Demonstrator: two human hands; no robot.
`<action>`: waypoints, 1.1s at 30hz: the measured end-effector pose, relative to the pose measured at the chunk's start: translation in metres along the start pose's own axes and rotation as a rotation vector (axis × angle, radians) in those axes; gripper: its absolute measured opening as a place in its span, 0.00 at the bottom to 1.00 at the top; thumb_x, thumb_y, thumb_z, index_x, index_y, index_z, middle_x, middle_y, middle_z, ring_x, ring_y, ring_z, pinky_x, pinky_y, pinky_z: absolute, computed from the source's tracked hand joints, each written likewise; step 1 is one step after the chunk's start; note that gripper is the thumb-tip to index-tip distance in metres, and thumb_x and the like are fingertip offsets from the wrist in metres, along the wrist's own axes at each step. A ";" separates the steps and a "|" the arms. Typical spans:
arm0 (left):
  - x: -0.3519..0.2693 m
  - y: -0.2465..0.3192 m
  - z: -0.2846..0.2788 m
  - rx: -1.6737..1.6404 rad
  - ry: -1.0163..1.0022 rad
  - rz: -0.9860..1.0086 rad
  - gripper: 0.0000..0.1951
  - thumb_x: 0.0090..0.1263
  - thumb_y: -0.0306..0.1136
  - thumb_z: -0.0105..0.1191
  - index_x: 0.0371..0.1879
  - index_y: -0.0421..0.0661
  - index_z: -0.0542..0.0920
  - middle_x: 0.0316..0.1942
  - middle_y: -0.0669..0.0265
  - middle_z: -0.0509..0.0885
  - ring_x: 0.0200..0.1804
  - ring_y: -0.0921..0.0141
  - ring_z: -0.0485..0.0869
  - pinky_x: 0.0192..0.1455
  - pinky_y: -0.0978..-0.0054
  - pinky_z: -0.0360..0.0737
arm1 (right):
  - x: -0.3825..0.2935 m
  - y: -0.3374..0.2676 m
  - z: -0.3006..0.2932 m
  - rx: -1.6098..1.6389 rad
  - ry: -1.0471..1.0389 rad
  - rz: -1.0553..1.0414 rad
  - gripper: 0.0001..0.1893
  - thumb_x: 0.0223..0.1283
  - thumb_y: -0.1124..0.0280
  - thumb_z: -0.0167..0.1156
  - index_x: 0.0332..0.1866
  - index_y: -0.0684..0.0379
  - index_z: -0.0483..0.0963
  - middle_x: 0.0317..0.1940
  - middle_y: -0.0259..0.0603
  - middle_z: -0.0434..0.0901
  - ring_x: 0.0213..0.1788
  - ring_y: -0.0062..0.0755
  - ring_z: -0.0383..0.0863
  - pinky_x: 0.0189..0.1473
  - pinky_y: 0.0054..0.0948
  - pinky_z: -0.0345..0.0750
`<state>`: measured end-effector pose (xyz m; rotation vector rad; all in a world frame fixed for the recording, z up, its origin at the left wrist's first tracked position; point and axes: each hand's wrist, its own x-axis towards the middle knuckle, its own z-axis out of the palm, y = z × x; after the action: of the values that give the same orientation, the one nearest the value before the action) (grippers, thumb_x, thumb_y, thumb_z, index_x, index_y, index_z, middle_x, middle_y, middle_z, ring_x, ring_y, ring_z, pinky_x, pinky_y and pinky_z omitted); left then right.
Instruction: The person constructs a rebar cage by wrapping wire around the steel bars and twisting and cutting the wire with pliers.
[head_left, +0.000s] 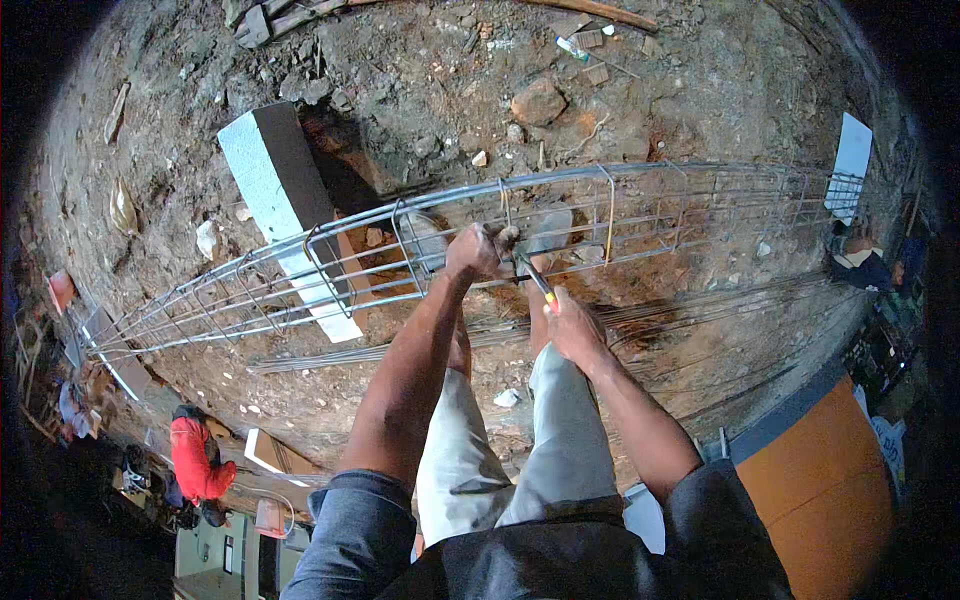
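Note:
A long rebar cage (450, 196) of lengthwise bars and bent stirrups crosses the view in front of me. My left hand (477, 251) is closed at the cage near a stirrup; whether it grips a bar or something small cannot be told. In my right hand (576, 322) is a hand tool (541, 283) with a metal shaft and a red and yellow grip, its far end touching the cage beside my left hand. A bent stirrup (610, 214), partly yellowish, stands a little to the right. The tool's tip is partly hidden among the bars.
Pale blocks support the cage: a large one (262, 176) at left, another (847, 169) at far right. Loose rods (322, 362) lie on the dirt nearer my legs. A rock (538, 102) lies beyond the cage. A person in red (196, 457) is at lower left; others are at the edges.

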<state>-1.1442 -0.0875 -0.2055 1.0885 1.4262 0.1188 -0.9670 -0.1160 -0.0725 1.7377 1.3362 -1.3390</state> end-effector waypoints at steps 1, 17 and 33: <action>0.000 0.005 0.000 -0.006 -0.003 0.006 0.20 0.65 0.51 0.47 0.34 0.45 0.82 0.28 0.55 0.82 0.35 0.58 0.81 0.37 0.65 0.75 | 0.001 0.006 0.010 0.061 0.070 0.024 0.18 0.59 0.60 0.49 0.50 0.61 0.66 0.34 0.58 0.77 0.39 0.58 0.76 0.40 0.47 0.72; -0.008 0.028 -0.007 0.041 -0.060 -0.012 0.23 0.65 0.56 0.42 0.32 0.49 0.82 0.26 0.49 0.79 0.32 0.50 0.79 0.33 0.58 0.74 | -0.001 0.004 -0.025 1.366 -0.699 0.343 0.17 0.50 0.63 0.64 0.38 0.50 0.62 0.17 0.30 0.67 0.17 0.21 0.71 0.17 0.23 0.69; 0.009 -0.013 0.018 0.104 -0.009 -0.085 0.30 0.63 0.62 0.39 0.32 0.45 0.82 0.31 0.47 0.81 0.38 0.50 0.80 0.40 0.54 0.75 | -0.002 -0.016 -0.035 -0.064 -0.054 0.035 0.24 0.64 0.50 0.43 0.45 0.63 0.70 0.28 0.50 0.78 0.30 0.52 0.79 0.34 0.44 0.76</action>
<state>-1.1338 -0.0982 -0.2245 1.1103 1.4816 -0.0209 -0.9697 -0.0811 -0.0567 1.6632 1.2986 -1.3004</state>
